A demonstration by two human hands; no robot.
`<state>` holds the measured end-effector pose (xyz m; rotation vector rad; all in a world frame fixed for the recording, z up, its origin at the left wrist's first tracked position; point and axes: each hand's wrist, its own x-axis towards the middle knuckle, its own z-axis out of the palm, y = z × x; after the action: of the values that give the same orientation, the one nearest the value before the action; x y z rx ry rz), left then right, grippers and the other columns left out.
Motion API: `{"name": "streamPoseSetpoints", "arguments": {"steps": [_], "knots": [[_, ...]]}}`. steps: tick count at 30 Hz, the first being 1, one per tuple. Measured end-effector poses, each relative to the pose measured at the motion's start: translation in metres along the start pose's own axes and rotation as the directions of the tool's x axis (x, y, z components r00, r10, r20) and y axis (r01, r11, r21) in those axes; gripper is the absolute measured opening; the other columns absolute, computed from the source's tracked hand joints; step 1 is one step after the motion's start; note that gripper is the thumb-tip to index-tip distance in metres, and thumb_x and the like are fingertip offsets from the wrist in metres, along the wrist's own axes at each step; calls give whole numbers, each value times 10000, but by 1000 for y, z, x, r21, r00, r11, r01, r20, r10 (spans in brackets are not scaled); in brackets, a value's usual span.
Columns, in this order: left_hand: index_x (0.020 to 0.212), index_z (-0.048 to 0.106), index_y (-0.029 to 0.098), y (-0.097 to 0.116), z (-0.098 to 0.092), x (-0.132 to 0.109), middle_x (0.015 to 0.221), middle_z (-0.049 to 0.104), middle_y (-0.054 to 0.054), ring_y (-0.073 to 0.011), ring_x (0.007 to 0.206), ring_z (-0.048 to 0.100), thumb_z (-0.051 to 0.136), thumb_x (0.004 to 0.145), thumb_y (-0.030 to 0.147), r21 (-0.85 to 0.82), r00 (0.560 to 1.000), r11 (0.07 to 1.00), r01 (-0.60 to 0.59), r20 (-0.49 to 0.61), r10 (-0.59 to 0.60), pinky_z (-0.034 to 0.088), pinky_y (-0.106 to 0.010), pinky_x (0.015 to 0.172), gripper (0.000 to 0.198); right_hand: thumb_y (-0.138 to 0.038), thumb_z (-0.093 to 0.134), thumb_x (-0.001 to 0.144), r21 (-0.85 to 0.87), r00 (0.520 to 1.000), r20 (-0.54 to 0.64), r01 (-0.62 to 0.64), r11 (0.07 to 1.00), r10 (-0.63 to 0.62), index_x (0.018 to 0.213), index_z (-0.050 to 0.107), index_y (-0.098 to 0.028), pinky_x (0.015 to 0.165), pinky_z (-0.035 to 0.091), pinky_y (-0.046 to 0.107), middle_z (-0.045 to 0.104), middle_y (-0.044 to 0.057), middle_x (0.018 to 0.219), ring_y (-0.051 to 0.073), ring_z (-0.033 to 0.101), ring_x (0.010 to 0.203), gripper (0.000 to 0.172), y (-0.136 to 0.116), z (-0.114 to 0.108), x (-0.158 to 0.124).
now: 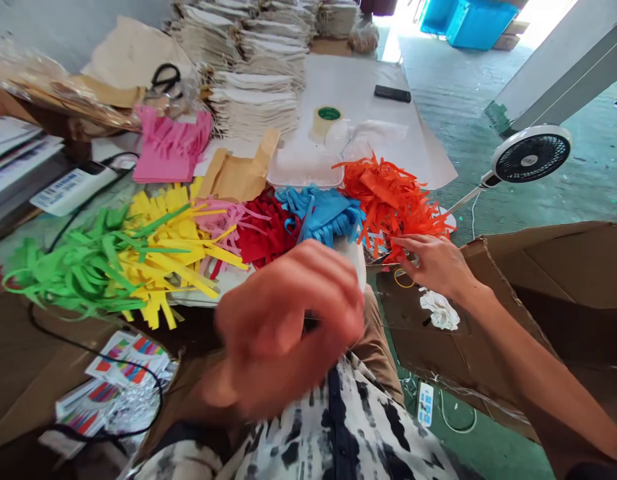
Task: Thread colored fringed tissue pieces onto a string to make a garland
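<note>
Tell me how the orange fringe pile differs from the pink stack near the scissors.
The orange pile is a loose tangle; the pink stack lies neater, with a straight edge. The right hand is at the orange pile; the pink stack lies apart from it. Both are fringed.

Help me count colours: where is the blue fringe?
In the head view, the blue fringe lies near centre, between the dark red fringe and the orange fringe.

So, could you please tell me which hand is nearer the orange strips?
Right: the right hand is at the near edge of the orange strips; the left hand is off to their left, nearer the camera.
</note>
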<state>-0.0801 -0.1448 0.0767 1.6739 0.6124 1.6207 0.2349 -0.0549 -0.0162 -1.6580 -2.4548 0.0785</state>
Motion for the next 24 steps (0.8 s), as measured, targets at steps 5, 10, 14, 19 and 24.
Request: {"name": "streamPoseSetpoints", "arguments": {"steps": [5,10,14,19,24], "knots": [[932,747,206,-90,13,52,899,777,-11,-140,832,704,703,961,233,336,940,887,316,19,-342,530,-247,687,59,-369,576,992,-8,976,-185,-120,993,117,1059,809,-235,804,515,381,804,80,1117,277,741,980,276,-13,-13,39],[971,763,170,-159,21,96,990,815,-47,-157,883,727,648,976,146,579,925,739,343,-70,-374,545,-286,864,118,-398,572,1026,-109,939,-328,-145,983,102,1118,770,-168,918,495,482,749,176,1158,355,657,1108,317,-20,6,113],[1092,775,172,-196,28,124,1066,821,-73,-188,925,744,635,984,121,689,904,635,349,-71,-421,544,-320,909,184,-274,553,1000,-69,929,-362,-110,992,78,1033,794,-221,917,487,497,755,136,1024,330,647,1050,249,-18,19,137],[1106,802,187,-220,37,133,1110,824,-96,-245,1033,750,798,923,243,723,892,601,341,-47,-449,542,-355,929,191,-261,583,928,113,893,-396,-184,976,214,919,793,-226,778,473,386,765,88,956,246,661,855,212,-4,12,130],[914,795,206,-229,41,131,959,821,-52,-198,882,729,802,928,319,666,928,690,284,-9,-373,517,-326,806,115,-219,596,886,171,929,-324,-128,977,179,826,736,-219,790,478,355,769,66,921,230,684,857,152,6,-1,130]]}}
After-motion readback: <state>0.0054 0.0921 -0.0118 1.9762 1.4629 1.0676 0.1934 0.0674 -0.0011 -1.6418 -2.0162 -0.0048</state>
